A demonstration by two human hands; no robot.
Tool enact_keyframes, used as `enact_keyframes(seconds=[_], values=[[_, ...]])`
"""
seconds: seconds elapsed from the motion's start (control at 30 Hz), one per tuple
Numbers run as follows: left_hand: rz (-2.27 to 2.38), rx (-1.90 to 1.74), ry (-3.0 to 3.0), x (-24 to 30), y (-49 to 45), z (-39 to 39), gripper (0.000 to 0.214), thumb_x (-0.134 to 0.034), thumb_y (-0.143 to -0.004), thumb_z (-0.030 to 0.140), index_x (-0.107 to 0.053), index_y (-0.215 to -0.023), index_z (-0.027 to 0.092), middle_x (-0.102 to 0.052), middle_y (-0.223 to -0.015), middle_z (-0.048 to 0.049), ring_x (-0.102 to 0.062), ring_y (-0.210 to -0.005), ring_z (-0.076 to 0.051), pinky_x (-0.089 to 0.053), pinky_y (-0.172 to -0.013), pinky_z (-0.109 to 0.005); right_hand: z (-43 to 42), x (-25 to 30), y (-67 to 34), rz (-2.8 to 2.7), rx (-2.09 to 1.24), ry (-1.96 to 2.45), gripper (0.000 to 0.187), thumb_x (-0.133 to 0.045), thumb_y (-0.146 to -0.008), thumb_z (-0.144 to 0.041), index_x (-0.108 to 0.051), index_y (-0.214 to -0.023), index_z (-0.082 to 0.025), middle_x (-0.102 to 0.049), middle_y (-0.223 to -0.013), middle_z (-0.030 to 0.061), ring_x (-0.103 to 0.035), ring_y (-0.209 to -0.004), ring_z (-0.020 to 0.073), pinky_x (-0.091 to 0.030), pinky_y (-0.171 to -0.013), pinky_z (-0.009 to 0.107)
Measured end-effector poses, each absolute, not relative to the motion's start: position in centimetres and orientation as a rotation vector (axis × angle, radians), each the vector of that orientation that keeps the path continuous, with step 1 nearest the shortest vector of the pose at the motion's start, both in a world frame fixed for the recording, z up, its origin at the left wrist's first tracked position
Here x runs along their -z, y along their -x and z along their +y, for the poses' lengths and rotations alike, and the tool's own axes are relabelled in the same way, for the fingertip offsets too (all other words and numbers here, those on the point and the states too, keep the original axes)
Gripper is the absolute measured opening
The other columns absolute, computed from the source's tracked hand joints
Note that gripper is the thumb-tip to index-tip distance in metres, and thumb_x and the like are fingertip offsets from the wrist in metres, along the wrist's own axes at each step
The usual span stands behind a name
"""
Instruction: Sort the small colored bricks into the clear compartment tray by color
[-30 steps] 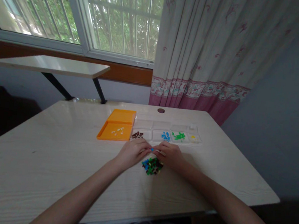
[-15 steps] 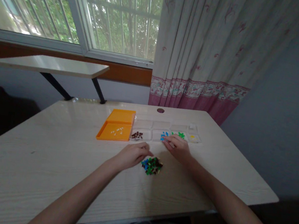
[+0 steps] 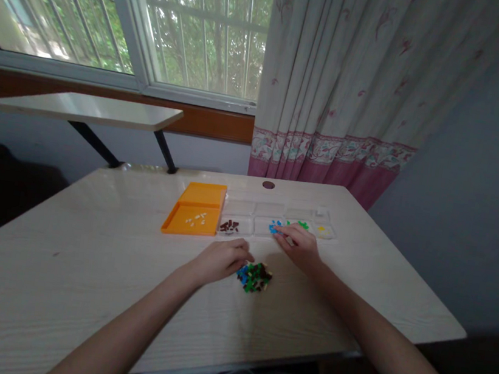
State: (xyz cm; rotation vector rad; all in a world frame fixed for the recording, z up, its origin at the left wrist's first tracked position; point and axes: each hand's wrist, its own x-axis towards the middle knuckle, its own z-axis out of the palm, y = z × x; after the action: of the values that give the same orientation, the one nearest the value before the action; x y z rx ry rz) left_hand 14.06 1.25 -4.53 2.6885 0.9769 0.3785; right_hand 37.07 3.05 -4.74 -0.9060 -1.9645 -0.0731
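A small pile of mixed coloured pieces [image 3: 255, 276] lies on the table in front of me. My left hand [image 3: 220, 258] rests beside the pile on its left, fingers curled loosely, fingertips touching its edge. My right hand [image 3: 299, 244] reaches over the clear compartment tray [image 3: 247, 207], fingertips pinched at the compartment with blue pieces [image 3: 274, 225]. Green pieces [image 3: 302, 224] show just behind that hand. Whether a piece is still between the fingers is too small to see.
An orange lidded box [image 3: 195, 209] with a few white pieces stands left of the tray. Brown pieces [image 3: 229, 226] and yellow pieces [image 3: 323, 228] fill other compartments. A shelf under the window and a curtain are behind the table.
My right hand left the pile, where both hands met over a blue piece, and moved forward to the blue compartment. My left hand drew back slightly beside the pile.
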Motion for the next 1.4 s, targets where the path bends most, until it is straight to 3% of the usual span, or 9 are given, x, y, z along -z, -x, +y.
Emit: enact_keyframes(seconds=[0.47, 0.8, 1.1, 1.4], values=[[1.021, -0.363, -2.701, 4.5, -13.8, 1.5, 0.017, -0.044, -0.085, 0.025, -0.060, -0.087, 0.021, -0.057, -0.088, -0.0018, -0.056, -0.079, -0.013, -0.043, -0.070, -0.020, 4.2, 5.3, -38.1, -1.963, 0.080, 1.024, 0.018, -0.054, -0.081, -0.030, -0.067, -0.088, -0.020, -0.065, -0.074, 0.0035, -0.057, -0.063, 0.0110, -0.045, -0.059, 0.020], [1.034, -0.375, -2.715, 4.6, -13.7, 1.6, 0.017, -0.043, -0.084, 0.024, -0.060, -0.086, 0.021, -0.058, -0.087, -0.0024, -0.057, -0.078, -0.013, -0.044, -0.069, -0.021, 5.9, 6.5, -39.3, -2.026, 0.082, 1.429, 0.027, -0.049, -0.083, -0.033, -0.062, -0.105, -0.023, -0.062, -0.083, 0.0031, -0.058, -0.074, 0.0137, -0.044, -0.066, 0.022], [1.116, -0.702, -2.677, 4.3, -14.4, 1.5, 0.019, -0.040, -0.087, 0.028, -0.057, -0.087, 0.018, -0.056, -0.088, -0.0045, -0.055, -0.082, -0.015, -0.044, -0.071, -0.025, 2.8, 6.1, -36.3, -2.278, -0.037, 1.017, 0.017, -0.053, -0.082, -0.029, -0.065, -0.090, -0.020, -0.064, -0.080, 0.0031, -0.057, -0.067, 0.0111, -0.041, -0.063, 0.020], [1.052, -0.743, -2.685, 4.3, -14.7, 1.2, 0.017, -0.043, -0.087, 0.027, -0.057, -0.086, 0.018, -0.057, -0.086, -0.0036, -0.055, -0.080, -0.014, -0.044, -0.069, -0.024, 1.4, 6.1, -34.8, -2.351, 0.014, 0.897, 0.019, -0.050, -0.084, -0.032, -0.065, -0.086, -0.021, -0.061, -0.070, 0.0018, -0.054, -0.061, 0.0105, -0.037, -0.055, 0.020]])
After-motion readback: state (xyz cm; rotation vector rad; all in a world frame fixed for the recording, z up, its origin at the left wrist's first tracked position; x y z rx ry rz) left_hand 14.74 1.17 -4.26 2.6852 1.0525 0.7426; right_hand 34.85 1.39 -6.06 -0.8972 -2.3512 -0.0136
